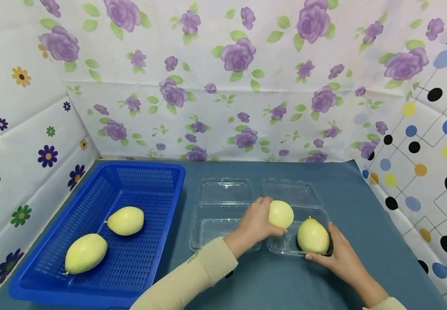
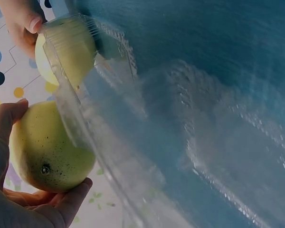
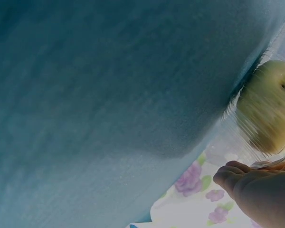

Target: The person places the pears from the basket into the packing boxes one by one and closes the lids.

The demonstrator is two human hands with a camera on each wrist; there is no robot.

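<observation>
My left hand [image 1: 255, 220] clamps a yellow fruit [image 1: 281, 214]; my right hand [image 1: 341, 255] grips the right clear box [image 1: 285, 247] edge; blue cloth [image 1: 367, 206] spreads right.

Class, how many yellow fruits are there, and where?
4: one yellow fruit and another in the blue basket, a third in the left hand, a fourth in the clear container by the right hand.

"Can we read any writing around the left fingers [image 1: 262, 204]?"

"One bit: small dark lettering [image 1: 194, 255] on the light sleeve [image 1: 186, 277], well back from those fingers. We make out what looks like 'LETS' at its start."

"And after that?"

"Too small for us to tell."
</observation>
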